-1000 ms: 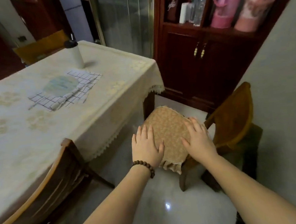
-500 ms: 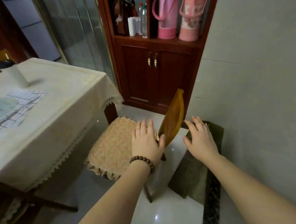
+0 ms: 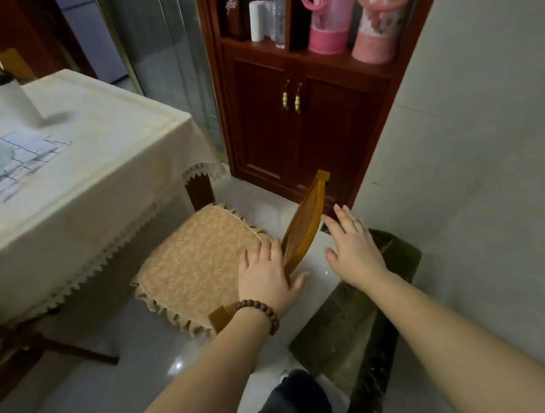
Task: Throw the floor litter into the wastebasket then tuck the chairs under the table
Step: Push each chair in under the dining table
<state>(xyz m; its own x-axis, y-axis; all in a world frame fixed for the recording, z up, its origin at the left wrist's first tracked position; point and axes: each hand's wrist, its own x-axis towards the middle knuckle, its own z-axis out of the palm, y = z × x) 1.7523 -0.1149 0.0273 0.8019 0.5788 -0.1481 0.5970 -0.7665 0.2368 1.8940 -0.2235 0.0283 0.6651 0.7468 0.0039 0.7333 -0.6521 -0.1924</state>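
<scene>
On chair (image 3: 201, 269) (backrest): left hand (image 3: 266, 276)

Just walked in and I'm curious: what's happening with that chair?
A person is handling a wooden chair beside the cloth-covered table. The left hand lies on the backrest, at the rear edge of the cushioned seat, thumb behind it. The right hand hovers open behind the backrest, touching nothing. The seat is not yet under the table.

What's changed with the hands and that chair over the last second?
A second ago both hands lay flat on the seat cushion. Now the left hand is at the chair backrest, thumb behind it, and the right hand hovers open, off the chair. The view has swung right. The chair is still not under the table; the white bottle is unmoved.
</scene>
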